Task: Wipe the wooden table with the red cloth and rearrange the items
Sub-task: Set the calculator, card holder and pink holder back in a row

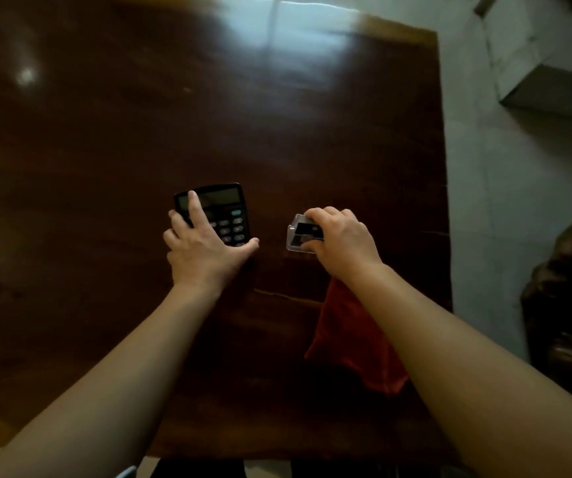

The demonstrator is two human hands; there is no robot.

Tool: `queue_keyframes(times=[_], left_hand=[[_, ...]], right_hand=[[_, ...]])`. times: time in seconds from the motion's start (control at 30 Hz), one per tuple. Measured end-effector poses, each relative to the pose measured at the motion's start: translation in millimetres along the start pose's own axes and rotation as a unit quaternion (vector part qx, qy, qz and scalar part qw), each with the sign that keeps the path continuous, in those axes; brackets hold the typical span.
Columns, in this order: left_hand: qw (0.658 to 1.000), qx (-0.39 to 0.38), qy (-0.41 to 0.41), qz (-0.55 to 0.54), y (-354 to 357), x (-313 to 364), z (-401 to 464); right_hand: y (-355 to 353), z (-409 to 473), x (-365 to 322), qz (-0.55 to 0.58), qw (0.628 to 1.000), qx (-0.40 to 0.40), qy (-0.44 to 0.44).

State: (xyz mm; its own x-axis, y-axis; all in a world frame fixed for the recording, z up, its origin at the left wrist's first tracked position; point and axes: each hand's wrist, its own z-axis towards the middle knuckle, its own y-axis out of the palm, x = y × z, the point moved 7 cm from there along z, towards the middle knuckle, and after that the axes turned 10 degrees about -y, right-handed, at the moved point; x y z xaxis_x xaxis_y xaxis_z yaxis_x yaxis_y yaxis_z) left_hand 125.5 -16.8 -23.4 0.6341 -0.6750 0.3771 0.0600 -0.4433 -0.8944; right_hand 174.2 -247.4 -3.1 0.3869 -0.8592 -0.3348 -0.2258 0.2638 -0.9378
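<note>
A black calculator (224,205) lies flat near the middle of the dark wooden table (140,132). My left hand (205,246) rests on its lower left part, fingers spread over it and thumb along its near edge. To the right, my right hand (341,238) is closed on a small clear plastic holder with a black insert (300,232), which sits on the table. The red cloth (350,339) lies crumpled on the table under my right forearm, partly hidden by it.
The table's right edge (445,201) borders a pale tiled floor (491,208). A dark carved wooden piece of furniture (567,288) stands at the right. A grey step or ledge (550,88) shows at the upper right.
</note>
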Motion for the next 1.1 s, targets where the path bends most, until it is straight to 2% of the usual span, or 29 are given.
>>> queue_keyframes(times=[0.27,0.47,0.63,0.8,1.1], left_hand=[[0.996,-0.03,0.077,0.038,65.7,123.6,-49.9],[0.989,-0.047,0.117,0.073,114.4,179.4,-73.2],[0.982,-0.059,0.144,0.103,144.3,199.8,-85.7],[0.975,-0.026,0.174,0.136,158.3,209.8,-93.0],[0.975,-0.015,0.148,0.164,170.4,201.7,-92.2]], right_hand=[[-31.1,-44.4,122.3,0.021,0.998,0.019,0.059],[-36.4,-64.0,183.5,0.024,0.996,-0.001,0.09],[-31.6,-74.1,207.7,0.028,0.994,-0.009,0.108],[-25.6,-74.8,212.8,0.021,0.994,0.007,0.109],[-6.3,-74.7,214.6,0.024,0.993,-0.016,0.114]])
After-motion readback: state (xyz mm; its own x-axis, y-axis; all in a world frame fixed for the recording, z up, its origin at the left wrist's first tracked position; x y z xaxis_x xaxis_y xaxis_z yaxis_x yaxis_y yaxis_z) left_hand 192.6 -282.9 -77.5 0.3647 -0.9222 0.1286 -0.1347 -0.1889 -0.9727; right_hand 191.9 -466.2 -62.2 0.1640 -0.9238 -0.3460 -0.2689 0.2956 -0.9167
